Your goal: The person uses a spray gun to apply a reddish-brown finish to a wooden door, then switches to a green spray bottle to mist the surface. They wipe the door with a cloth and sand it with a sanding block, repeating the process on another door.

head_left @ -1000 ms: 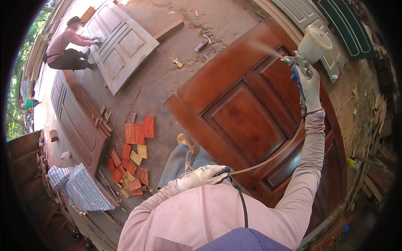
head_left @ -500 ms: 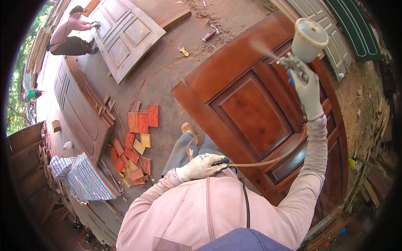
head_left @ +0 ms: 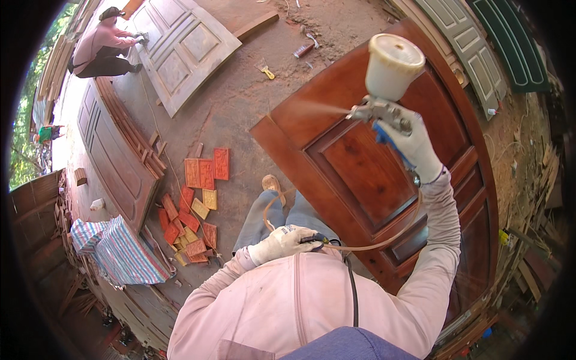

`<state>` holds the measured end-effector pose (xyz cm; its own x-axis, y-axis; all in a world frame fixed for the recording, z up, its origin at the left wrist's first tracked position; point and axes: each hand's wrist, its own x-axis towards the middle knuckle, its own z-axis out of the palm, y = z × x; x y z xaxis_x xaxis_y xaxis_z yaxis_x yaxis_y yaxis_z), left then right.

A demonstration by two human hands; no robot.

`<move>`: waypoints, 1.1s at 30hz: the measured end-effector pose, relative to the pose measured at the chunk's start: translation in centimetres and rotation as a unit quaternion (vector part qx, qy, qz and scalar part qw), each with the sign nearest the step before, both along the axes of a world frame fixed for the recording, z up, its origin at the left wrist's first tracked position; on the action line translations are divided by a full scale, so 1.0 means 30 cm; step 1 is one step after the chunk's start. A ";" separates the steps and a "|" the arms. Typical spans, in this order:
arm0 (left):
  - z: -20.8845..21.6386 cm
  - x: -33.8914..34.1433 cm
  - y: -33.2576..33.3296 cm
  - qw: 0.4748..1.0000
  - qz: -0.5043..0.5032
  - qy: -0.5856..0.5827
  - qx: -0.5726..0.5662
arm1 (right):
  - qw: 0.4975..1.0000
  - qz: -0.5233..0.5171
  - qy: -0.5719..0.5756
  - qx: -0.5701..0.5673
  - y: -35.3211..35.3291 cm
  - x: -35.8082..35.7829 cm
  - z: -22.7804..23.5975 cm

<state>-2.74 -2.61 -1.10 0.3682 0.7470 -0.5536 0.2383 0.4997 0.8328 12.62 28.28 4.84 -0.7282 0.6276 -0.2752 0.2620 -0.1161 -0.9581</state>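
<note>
My gloved right hand (head_left: 417, 144) is closed round a spray gun (head_left: 384, 114) with a white paint cup on top. A pale mist streams left from its nozzle. Behind and below the gun lies a reddish-brown panelled wooden door (head_left: 366, 174), glossy in places. A thin hose (head_left: 384, 245) curves from the gun's handle down toward my waist. There my gloved left hand (head_left: 282, 243) is closed on the hose near a dark fitting, its fingers partly hidden.
Red and yellow carved wood blocks (head_left: 198, 204) lie left of my feet. Further left are a brown door (head_left: 117, 162) and a striped sheet (head_left: 129, 255). At the far left a person (head_left: 105, 48) crouches over a greyish door (head_left: 186, 48). A scraper (head_left: 267, 72) lies on the ground.
My right hand has brought the spray gun left and slightly down over the door, mist still leaving it. My left hand stays near my waist. The crouching person has shifted slightly.
</note>
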 end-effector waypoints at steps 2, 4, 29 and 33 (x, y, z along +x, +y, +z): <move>0.013 0.003 0.011 1.000 0.006 0.016 0.007 | 0.996 -0.056 -0.029 0.063 0.080 0.017 -0.013; -0.003 0.014 0.015 1.000 0.012 0.014 0.019 | 0.989 -0.104 -0.035 0.098 0.202 0.078 -0.080; -0.047 0.121 0.170 0.994 -0.022 -0.080 0.072 | 0.969 -0.176 -0.126 0.117 0.352 0.303 0.048; 0.011 0.128 0.226 0.997 -0.045 -0.055 0.027 | 0.927 -0.279 -0.128 0.217 0.504 0.317 -0.019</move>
<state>1.11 4.17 -0.77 0.4911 0.7360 -0.4659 0.1858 0.4341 0.8815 22.13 43.39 4.27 -0.2026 0.9789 -0.0271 0.5016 0.0800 -0.8614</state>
